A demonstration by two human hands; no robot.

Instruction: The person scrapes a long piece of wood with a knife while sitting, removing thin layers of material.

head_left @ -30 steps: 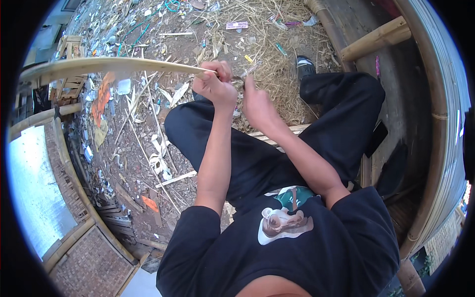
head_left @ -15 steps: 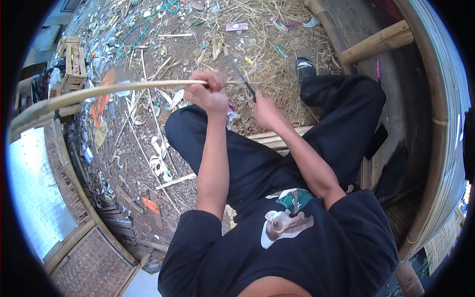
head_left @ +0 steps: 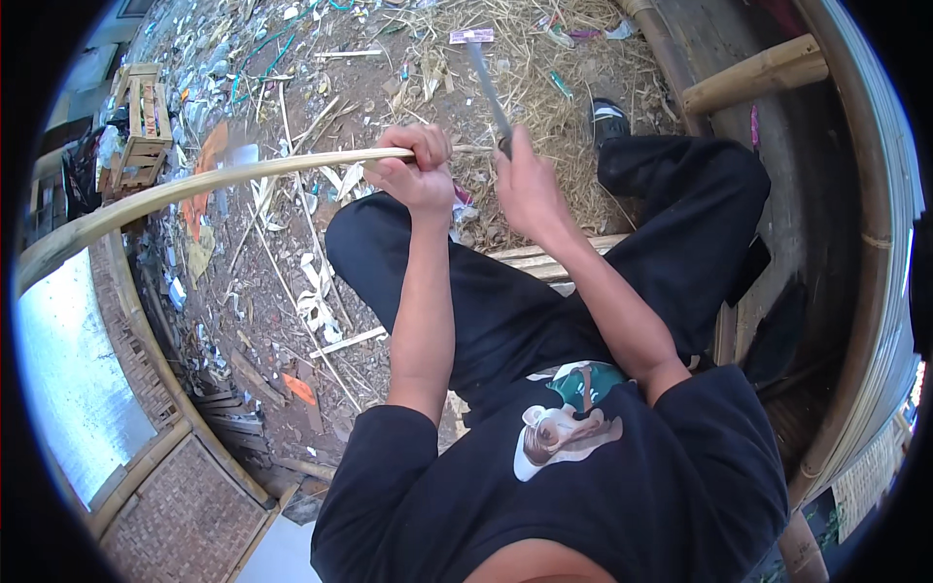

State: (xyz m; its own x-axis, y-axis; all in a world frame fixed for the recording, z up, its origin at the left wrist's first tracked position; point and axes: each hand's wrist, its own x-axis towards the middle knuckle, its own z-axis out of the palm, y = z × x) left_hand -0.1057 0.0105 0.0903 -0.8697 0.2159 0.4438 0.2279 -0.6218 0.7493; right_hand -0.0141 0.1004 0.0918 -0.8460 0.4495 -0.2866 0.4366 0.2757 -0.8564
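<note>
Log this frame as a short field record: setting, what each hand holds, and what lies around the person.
setting: outdoors, person seated over littered dirt ground
left hand: fist closed around a long pale bamboo strip that runs off to the person's left
right hand: closed on the handle of a knife, blade pointing away from the body
clothing: black shirt, black trousers, dark shoe
nearby: wooden crate, dry straw, bamboo pole

A small flat pink and white paper packet (head_left: 471, 36) is seen lying on the ground near the top, among the dry straw. A thin green wrapper (head_left: 561, 85) lies to its right, also on the straw. No signs or screens are seen.
</note>
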